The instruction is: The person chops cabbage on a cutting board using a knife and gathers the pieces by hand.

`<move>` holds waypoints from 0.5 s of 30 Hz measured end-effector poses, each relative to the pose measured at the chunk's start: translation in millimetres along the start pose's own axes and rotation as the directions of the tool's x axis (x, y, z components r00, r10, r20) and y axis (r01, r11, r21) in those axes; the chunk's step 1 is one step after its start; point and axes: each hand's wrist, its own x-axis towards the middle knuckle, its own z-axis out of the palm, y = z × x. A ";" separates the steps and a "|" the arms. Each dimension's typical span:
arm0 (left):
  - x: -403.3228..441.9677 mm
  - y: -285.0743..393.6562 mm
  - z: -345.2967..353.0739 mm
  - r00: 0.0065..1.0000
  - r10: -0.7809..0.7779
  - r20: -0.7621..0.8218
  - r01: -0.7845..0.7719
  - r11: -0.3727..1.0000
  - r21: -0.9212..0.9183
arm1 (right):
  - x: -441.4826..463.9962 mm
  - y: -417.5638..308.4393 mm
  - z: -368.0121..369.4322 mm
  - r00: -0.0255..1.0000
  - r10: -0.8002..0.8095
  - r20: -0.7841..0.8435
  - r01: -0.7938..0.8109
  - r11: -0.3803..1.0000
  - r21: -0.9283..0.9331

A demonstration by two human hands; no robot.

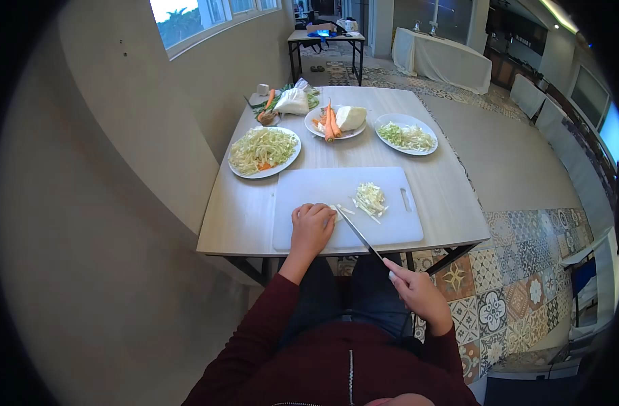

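Observation:
My right hand (pixel 421 292) is wrapped round the handle of a kitchen knife (pixel 360 235). The blade slants up and left across a white cutting board (pixel 390 233), its tip close to the fingers of my left hand (pixel 313 225). That hand is closed, fingers curled down over a piece of pale cabbage that it mostly hides. Several cut cabbage strips (pixel 344 210) show beside its fingertips at the blade. A small heap of shredded cabbage (pixel 370 199) lies on the right half of the board, left of the handle slot.
Behind the board stand a plate of shredded cabbage with orange bits (pixel 264 151), a plate with carrots (pixel 332 124) and a cabbage chunk (pixel 351 118), and a plate of cut greens (pixel 406 137). A white bag (pixel 293 101) and vegetables lie far left, near the wall.

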 end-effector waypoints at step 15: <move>0.2 0.5 0.1 1.000 0.001 -0.012 -0.001 1.000 0.024 | -3.7 12.8 -9.4 0.999 -0.018 0.050 0.017 1.000 0.016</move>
